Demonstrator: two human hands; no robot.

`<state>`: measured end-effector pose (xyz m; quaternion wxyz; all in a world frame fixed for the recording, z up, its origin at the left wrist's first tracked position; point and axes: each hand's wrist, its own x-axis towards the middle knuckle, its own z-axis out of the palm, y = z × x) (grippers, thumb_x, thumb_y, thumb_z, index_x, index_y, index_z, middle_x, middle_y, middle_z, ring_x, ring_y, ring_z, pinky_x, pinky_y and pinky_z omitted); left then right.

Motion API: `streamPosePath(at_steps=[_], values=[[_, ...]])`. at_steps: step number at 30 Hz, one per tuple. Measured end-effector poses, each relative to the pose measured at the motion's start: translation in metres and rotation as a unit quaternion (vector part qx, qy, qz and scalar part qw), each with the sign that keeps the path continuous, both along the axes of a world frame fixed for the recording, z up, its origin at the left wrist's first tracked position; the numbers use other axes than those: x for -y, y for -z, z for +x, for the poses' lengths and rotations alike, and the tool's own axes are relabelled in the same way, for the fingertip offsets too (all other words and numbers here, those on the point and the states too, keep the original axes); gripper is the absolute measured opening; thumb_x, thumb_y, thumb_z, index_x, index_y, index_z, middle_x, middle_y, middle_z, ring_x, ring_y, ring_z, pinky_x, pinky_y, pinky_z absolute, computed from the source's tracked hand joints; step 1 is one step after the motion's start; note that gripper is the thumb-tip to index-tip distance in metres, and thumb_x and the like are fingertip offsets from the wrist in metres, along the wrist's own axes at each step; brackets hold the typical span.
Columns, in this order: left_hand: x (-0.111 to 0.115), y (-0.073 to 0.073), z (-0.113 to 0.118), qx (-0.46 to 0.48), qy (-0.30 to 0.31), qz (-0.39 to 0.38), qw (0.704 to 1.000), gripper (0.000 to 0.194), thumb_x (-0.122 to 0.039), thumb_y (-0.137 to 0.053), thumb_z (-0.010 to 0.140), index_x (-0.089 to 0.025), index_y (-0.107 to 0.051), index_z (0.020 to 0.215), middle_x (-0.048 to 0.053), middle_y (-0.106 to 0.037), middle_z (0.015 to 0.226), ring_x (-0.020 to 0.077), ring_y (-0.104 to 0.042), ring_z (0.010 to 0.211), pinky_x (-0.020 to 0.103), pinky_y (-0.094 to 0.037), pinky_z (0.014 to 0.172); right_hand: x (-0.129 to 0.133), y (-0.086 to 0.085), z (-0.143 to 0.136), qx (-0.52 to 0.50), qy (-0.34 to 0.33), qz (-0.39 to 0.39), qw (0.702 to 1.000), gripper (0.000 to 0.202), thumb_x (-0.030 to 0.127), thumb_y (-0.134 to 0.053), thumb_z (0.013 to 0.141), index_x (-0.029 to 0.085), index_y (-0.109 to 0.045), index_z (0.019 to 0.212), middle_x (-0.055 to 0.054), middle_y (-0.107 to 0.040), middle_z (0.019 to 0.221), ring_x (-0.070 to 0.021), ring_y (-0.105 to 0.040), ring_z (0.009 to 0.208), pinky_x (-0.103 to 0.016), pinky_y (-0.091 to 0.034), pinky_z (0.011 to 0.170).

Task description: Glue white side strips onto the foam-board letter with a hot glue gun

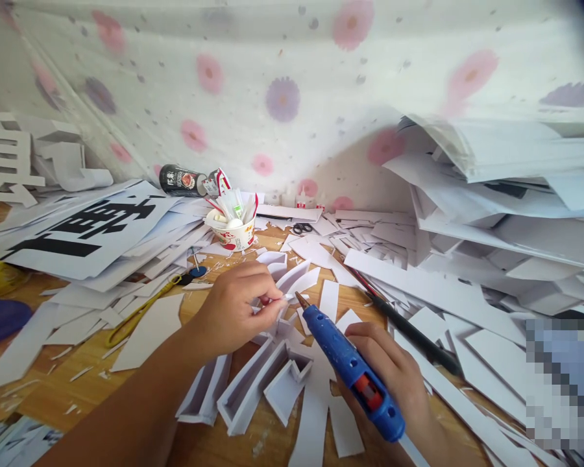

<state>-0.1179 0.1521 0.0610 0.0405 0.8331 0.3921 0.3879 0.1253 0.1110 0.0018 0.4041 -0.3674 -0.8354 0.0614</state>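
Right hand point(394, 373) grips the blue glue gun point(351, 371); its long axis runs lower right to upper left, nozzle toward the left hand point(238, 305), which pinches a white strip point(292, 282) of the foam-board letter point(272, 376). White offcuts crowd the wooden floor point(48, 389). Beyond stands a paper cup point(231, 230).

paper cup point(233, 235), scissors point(302, 227), can point(181, 181)

Flower-printed cloth point(282, 84) hangs behind a wooden floor point(73, 389) in daylight.
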Motion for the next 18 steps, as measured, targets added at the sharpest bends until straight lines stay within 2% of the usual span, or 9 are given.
streamPosePath(at_steps=[8, 14, 18], values=[[0.001, 0.001, 0.001, -0.009, 0.003, 0.022, 1.000, 0.021, -0.008, -0.057, 0.082, -0.016, -0.056, 0.063, 0.000, -0.055, 0.062, 0.0122, -0.048, 0.063, 0.028, -0.038, 0.064, 0.007, -0.011, -0.004, 0.006, -0.002, 0.003, 1.000, 0.006, 0.017, -0.051, 0.091, 0.021, -0.055, 0.091, -0.006, -0.065, 0.089, -0.0173, -0.066, 0.075, -0.027, -0.056, 0.064], [0.002, 0.000, 0.001, 0.009, 0.013, 0.037, 0.999, 0.021, -0.006, -0.061, 0.081, -0.015, -0.057, 0.062, -0.001, -0.055, 0.061, 0.0119, -0.047, 0.062, 0.028, -0.038, 0.063, 0.002, -0.006, -0.003, -0.001, 0.001, 0.030, 1.000, 0.008, 0.016, -0.055, 0.087, 0.020, -0.057, 0.094, -0.006, -0.064, 0.089, -0.0169, -0.065, 0.073, -0.027, -0.054, 0.059], [0.000, 0.002, 0.000, 0.005, 0.017, 0.045, 0.999, 0.021, -0.004, -0.061, 0.080, -0.015, -0.056, 0.062, -0.001, -0.055, 0.061, 0.0117, -0.047, 0.061, 0.029, -0.037, 0.063, 0.001, 0.001, -0.004, -0.034, -0.023, 0.009, 0.999, 0.013, 0.014, -0.057, 0.087, 0.019, -0.057, 0.098, -0.006, -0.063, 0.091, -0.0158, -0.064, 0.076, -0.026, -0.052, 0.062]])
